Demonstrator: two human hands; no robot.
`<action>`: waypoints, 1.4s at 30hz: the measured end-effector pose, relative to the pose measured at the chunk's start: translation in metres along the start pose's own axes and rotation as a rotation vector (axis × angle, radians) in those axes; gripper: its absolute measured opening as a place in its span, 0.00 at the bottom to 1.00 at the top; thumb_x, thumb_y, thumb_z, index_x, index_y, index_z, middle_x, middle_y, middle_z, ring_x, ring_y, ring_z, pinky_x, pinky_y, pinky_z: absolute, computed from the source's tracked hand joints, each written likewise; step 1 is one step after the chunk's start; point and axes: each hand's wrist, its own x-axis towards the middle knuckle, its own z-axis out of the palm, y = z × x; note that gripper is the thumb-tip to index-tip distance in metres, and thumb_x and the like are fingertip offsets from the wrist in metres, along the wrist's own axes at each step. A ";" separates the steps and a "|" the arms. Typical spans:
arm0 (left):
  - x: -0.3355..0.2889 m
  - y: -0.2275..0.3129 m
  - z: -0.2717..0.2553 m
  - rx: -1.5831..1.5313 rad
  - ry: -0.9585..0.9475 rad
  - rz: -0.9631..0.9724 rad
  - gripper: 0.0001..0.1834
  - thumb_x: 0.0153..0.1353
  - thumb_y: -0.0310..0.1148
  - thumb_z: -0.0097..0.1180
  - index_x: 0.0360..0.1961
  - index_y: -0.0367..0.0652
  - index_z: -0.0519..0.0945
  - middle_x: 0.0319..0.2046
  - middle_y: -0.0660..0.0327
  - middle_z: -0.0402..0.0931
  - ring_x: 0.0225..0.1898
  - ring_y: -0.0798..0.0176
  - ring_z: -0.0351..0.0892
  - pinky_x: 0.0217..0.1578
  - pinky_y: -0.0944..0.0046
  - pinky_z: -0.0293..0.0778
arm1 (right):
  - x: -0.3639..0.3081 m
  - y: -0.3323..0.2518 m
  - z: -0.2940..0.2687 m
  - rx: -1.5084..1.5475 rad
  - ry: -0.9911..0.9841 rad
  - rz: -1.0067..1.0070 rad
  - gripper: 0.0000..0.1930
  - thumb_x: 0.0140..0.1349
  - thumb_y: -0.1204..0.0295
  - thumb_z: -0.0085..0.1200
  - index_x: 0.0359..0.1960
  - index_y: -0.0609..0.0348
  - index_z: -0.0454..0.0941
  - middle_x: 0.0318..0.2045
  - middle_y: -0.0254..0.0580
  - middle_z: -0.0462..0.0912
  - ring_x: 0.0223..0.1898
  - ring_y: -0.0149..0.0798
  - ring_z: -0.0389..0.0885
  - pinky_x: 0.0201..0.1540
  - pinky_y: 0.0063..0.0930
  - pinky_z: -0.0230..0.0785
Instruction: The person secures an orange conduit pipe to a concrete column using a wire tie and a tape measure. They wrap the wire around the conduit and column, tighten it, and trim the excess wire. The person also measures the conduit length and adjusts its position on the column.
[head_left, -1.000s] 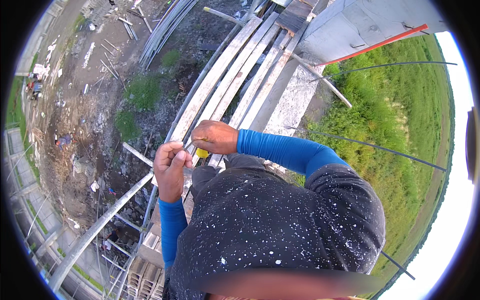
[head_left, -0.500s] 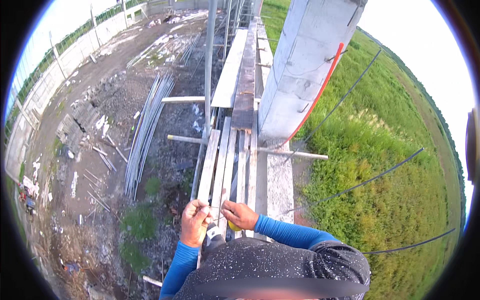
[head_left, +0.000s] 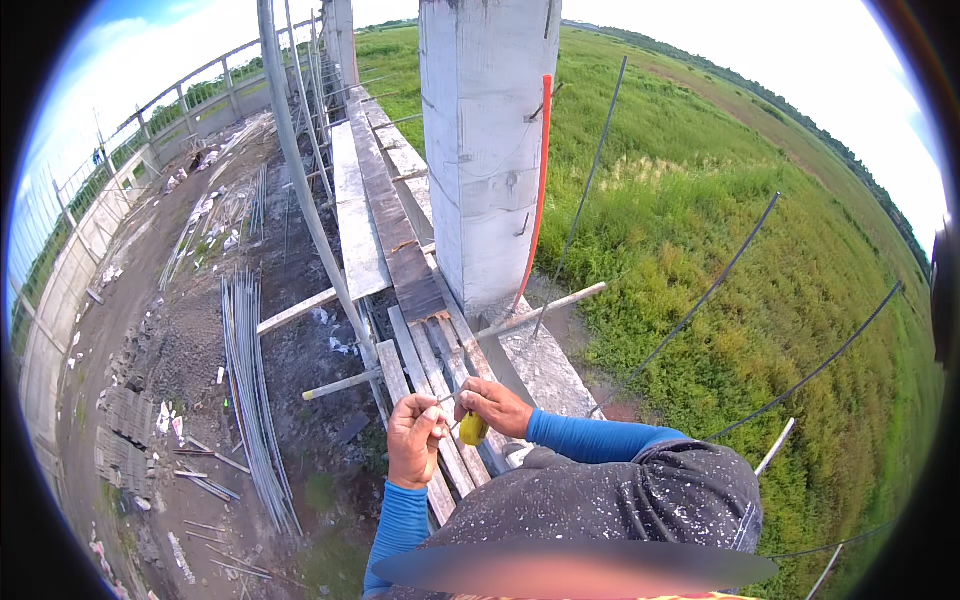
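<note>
My left hand is raised over the planks, thumb and fingertips pinched together on what looks like a thin strand. The strand runs across the short gap to my right hand, whose fingers are curled closed. A small yellow rounded object shows just under the right fingers and appears held there; its exact kind is unclear. Below both hands lie narrow, weathered wooden planks, laid side by side as a raised walkway.
A concrete column with an orange pipe stands ahead. Dark rebar juts out at the right over tall grass. A slanting metal pole rises at the left; far below, long pipes lie on the rubble-strewn ground.
My view has swung right and tilted up, so the column now stands nearer the middle. The hands remain close together, and more of the yellow object shows under the right one.
</note>
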 end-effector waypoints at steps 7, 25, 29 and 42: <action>0.080 0.000 -0.018 -0.078 0.052 0.052 0.07 0.71 0.24 0.60 0.48 0.41 0.78 0.35 0.61 0.81 0.31 0.70 0.80 0.38 0.65 0.82 | 0.065 0.005 -0.035 -0.133 0.062 -0.027 0.15 0.81 0.63 0.46 0.37 0.61 0.73 0.25 0.45 0.79 0.29 0.45 0.81 0.38 0.39 0.73; 0.400 0.026 0.070 0.346 0.086 0.075 0.16 0.73 0.32 0.61 0.57 0.37 0.77 0.45 0.61 0.82 0.45 0.68 0.83 0.50 0.64 0.81 | 0.306 0.051 -0.271 -0.053 0.267 -0.193 0.12 0.77 0.68 0.50 0.35 0.61 0.70 0.24 0.51 0.80 0.28 0.54 0.84 0.31 0.44 0.72; 0.435 0.013 0.081 0.519 0.135 -0.010 0.17 0.72 0.37 0.63 0.57 0.40 0.79 0.50 0.63 0.81 0.51 0.69 0.80 0.52 0.65 0.79 | 0.347 0.049 -0.278 -0.111 0.401 -0.229 0.11 0.76 0.69 0.51 0.35 0.61 0.70 0.25 0.56 0.78 0.29 0.63 0.81 0.30 0.48 0.70; 0.583 -0.017 0.046 0.328 0.075 0.389 0.12 0.72 0.36 0.65 0.46 0.38 0.80 0.39 0.66 0.79 0.38 0.75 0.76 0.41 0.71 0.77 | 0.454 0.070 -0.299 -0.353 0.612 -0.135 0.11 0.75 0.70 0.52 0.33 0.62 0.69 0.25 0.60 0.77 0.28 0.65 0.79 0.29 0.48 0.69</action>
